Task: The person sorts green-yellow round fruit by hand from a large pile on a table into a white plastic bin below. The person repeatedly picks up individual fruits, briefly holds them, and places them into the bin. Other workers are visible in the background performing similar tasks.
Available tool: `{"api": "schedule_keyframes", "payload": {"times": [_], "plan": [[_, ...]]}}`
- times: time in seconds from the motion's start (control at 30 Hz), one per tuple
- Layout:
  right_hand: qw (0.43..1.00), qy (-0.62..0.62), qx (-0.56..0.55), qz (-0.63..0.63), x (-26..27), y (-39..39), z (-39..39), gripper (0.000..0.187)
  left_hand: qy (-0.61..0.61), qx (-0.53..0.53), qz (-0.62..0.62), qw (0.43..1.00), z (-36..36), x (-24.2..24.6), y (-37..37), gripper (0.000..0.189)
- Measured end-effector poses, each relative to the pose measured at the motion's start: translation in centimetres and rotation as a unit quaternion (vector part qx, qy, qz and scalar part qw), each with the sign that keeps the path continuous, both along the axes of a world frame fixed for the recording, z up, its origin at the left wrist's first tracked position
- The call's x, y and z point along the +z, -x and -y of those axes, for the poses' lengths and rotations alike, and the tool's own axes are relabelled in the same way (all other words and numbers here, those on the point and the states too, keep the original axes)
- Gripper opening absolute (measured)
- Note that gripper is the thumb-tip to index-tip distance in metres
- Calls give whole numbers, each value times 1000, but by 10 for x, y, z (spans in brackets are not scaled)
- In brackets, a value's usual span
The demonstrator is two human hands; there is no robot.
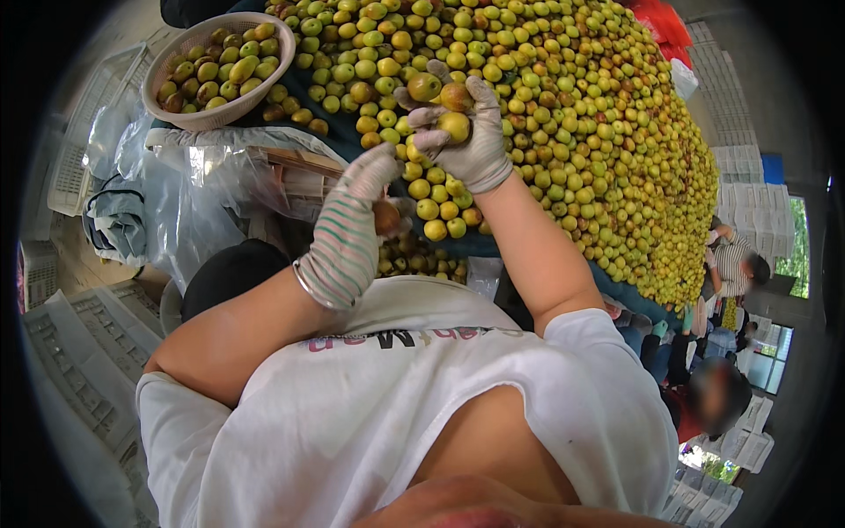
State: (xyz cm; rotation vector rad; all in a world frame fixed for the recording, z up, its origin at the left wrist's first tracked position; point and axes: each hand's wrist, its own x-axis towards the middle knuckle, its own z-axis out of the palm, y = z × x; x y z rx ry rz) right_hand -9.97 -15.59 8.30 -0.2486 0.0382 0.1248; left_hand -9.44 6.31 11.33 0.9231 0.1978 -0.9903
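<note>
In my right hand [472, 142], in a pale knit glove, are several yellow-green and brownish jujubes [455, 97], held between the fingers over a large heap of jujubes [568, 119]. My left hand [350, 228] wears a white glove with green and pink stripes. A reddish-brown jujube [385, 218] sits against its palm, and its blurred fingertips curl around the fruit. The left hand is just left of the near edge of the heap, beside a clear plastic liner bag [231, 175]. More jujubes [422, 259] lie lower down, near my lap.
A pink plastic basket [254, 109] of jujubes stands at the upper left. Below it are a wooden piece [304, 160] and the bag. White plastic crates [99, 336] line the left side; others are stacked at right [756, 211]. Other people [736, 264] sit along the heap's right side.
</note>
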Motion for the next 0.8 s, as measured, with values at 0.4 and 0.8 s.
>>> {"api": "schedule_keyframes", "payload": {"times": [0.4, 0.8], "plan": [[511, 769, -352, 153, 22, 48, -89, 38, 153, -107, 16, 982, 12, -29, -7, 83], [518, 764, -363, 128, 19, 41, -67, 61, 103, -167, -12, 981, 0, -3, -14, 57]]}}
